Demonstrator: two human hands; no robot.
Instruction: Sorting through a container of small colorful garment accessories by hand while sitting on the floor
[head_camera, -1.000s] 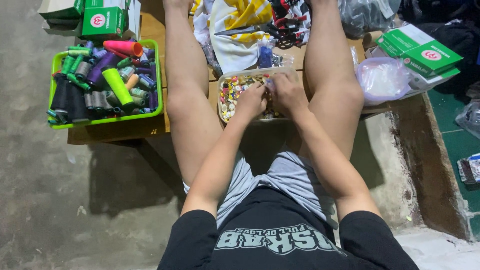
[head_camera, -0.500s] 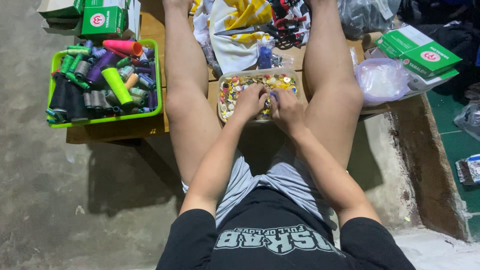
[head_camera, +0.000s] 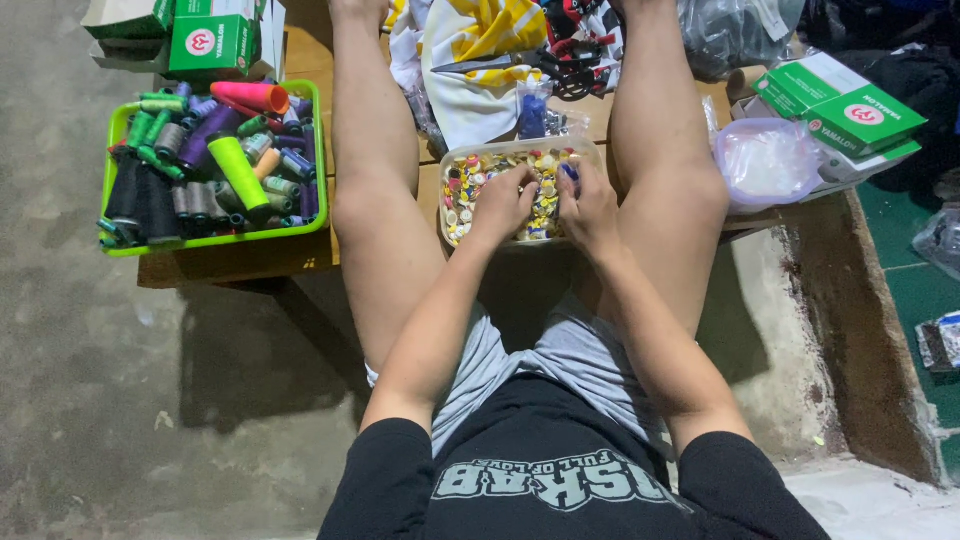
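Head view: seated person, legs either side of clear button tray (head_camera: 455, 190).
Left hand (head_camera: 503, 203): fingers curled into the buttons.
Right hand (head_camera: 590, 205): pinching a blue piece at the tray rim.
Left of tray: green basket of thread spools (head_camera: 118, 247).
Beyond tray: scissors (head_camera: 545, 62) on cloth.

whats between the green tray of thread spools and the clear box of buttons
In the head view, the person's left leg lies between the green tray and the clear box of buttons, resting on the wooden board.

Grey concrete floor (head_camera: 120, 400) under a low wooden board (head_camera: 230, 262) (perhaps a table), evenly lit
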